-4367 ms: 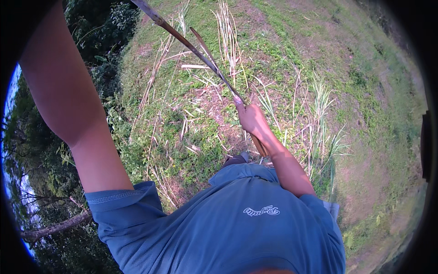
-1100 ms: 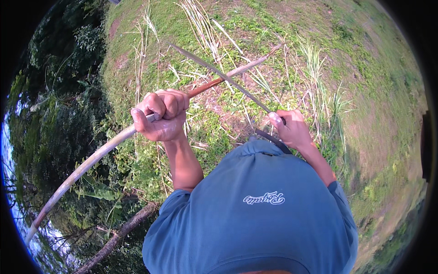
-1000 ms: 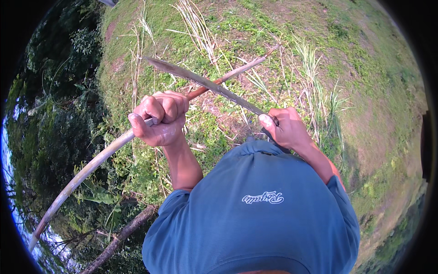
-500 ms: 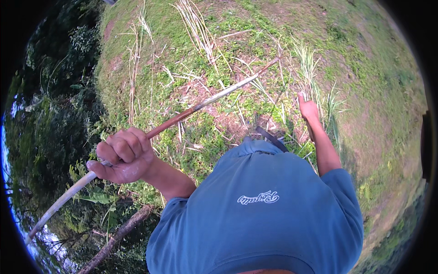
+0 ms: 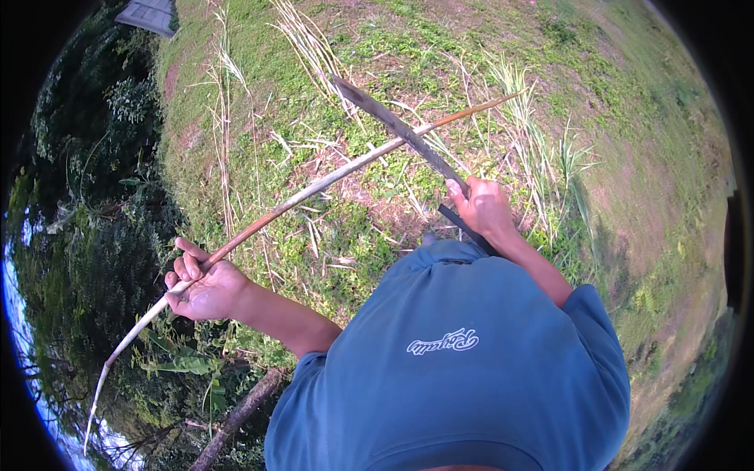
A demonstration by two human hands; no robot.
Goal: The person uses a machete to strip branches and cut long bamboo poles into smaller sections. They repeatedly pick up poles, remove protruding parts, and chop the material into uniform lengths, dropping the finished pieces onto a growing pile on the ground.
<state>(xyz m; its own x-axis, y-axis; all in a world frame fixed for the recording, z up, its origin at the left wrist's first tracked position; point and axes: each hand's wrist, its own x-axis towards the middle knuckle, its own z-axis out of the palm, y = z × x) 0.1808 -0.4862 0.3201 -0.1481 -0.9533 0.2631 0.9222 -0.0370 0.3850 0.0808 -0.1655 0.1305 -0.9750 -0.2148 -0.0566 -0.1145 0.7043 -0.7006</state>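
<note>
A long, slender cane stalk [image 5: 322, 182], pale with reddish-brown stretches, runs slantwise across the view. My left hand [image 5: 208, 289] is closed round it near its lower-left part, with the thin end bending down past the fingers. In my right hand [image 5: 485, 208] is a machete, its handle hidden inside the closed fingers. The dark machete blade [image 5: 377, 111] points up and to the left. It crosses in front of the stalk towards the stalk's far right end; whether the two touch I cannot tell.
Bundled pale stalks [image 5: 306, 43] lie on the grass ahead, with cut scraps around. Long green leaves [image 5: 518, 94] lie to the right. Dense bushes [image 5: 86, 173] border the left, with a log [image 5: 243, 416] below. A dark strap [image 5: 463, 226] sticks out at my waist.
My right hand has swung inward to the left, and the machete blade now shows across the stalk. My left hand has shifted slightly down, and the stalk's visible surface and lower bend differ.
</note>
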